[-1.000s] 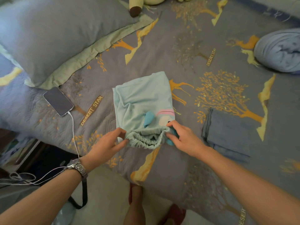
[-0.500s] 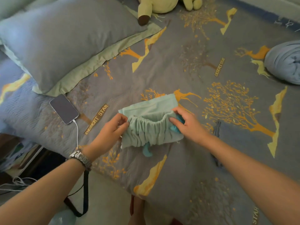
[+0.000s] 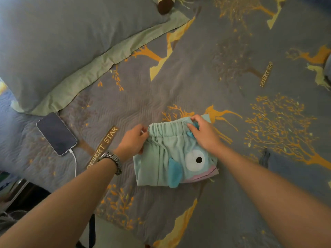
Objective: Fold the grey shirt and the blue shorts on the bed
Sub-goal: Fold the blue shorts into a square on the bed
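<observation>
In the head view, the blue shorts (image 3: 172,158) are seen lying folded near the front edge of the bed (image 3: 197,83). The waistband is pinched at one end by the left hand (image 3: 132,142) and at the other by the right hand (image 3: 204,133), so each grip is closed on cloth. The fold could spring open if the band is let go too fast. One pair of shorts, one folded grey shirt (image 3: 295,169), one phone (image 3: 56,133) and one pillow (image 3: 62,42) are counted.
</observation>
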Demonstrator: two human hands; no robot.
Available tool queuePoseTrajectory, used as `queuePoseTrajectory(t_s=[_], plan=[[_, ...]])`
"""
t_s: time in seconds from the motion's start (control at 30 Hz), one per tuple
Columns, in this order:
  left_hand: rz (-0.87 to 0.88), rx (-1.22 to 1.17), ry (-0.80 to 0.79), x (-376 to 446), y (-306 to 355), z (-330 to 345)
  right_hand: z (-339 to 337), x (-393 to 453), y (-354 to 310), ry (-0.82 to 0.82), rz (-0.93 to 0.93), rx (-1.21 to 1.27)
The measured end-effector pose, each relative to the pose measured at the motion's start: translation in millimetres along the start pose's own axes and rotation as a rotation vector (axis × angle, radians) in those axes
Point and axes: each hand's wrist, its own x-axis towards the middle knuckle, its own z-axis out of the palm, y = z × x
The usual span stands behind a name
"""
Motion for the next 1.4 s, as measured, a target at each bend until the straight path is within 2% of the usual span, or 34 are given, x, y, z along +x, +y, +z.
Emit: queuePoseTrajectory(t_s=[0.1, 0.17, 0.23, 0.3, 0.37, 0.47, 0.57, 0.77, 0.87, 0.97, 1.07, 1.13, 1.2, 1.3, 1.4], plan=[[0.003, 0.078, 0.06, 7.0, -10.6, 4.6, 13.3, 4.6, 4.0, 0.035, 0.074, 0.027], [0.025, 0.045, 0.163, 5.6, -12.5, 7.5, 15.0, 0.2, 5.5, 0.116, 0.058, -0.011], [0.097, 0.043, 0.345, -2.9, -11.9, 11.3, 11.1, -12.2, 7.3, 0.23, -0.068, -0.159], [0.291, 0.086, 0.48, -15.7, -12.5, 17.3, 7.3, -26.7, 8.3, 0.228, -0.297, -0.359], [0.523, 0.255, 0.441, -28.1, -14.8, 28.5, 11.2, -36.0, 11.5, 0.104, -0.495, -0.567], [0.749, 0.657, 0.222, -32.2, -32.5, 54.3, 24.4, -39.2, 19.1, -0.065, -0.533, -0.769], [0.697, 0.855, 0.135, -25.3, -55.8, 66.2, 32.2, -38.8, 32.2, -0.126, -0.456, -0.848], [0.556, 0.968, 0.049, -15.1, -71.3, 66.7, 44.5, -36.5, 43.2, -0.18, -0.341, -0.872], [0.589, 0.901, 0.079, -19.6, -62.2, 62.0, 36.6, -37.6, 36.4, -0.198, -0.371, -0.83], [0.557, 0.577, 0.212, -38.8, -62.8, 48.5, 18.3, -48.6, 31.2, -0.109, -0.322, -0.61], [0.28, 0.338, 0.317, -60.6, -76.7, 35.1, -0.2, -60.1, 38.8, 0.032, -0.147, -0.392], [0.091, 0.29, 0.329, -68.7, -82.8, 31.3, -7.1, -63.8, 49.9, 0.022, -0.041, -0.295], [0.018, 0.244, 0.339, -65.1, -87.5, 31.5, -10.1, -64.4, 58.9, -0.025, 0.038, -0.132], [0.038, -0.032, 0.224, -48.9, -90.8, 29.5, -7.0, -60.7, 64.1, -0.112, 0.052, 0.031], [0.165, -0.096, 0.128, -38.7, -86.3, 33.0, 1.6, -54.7, 58.6, -0.088, -0.025, 0.111]])
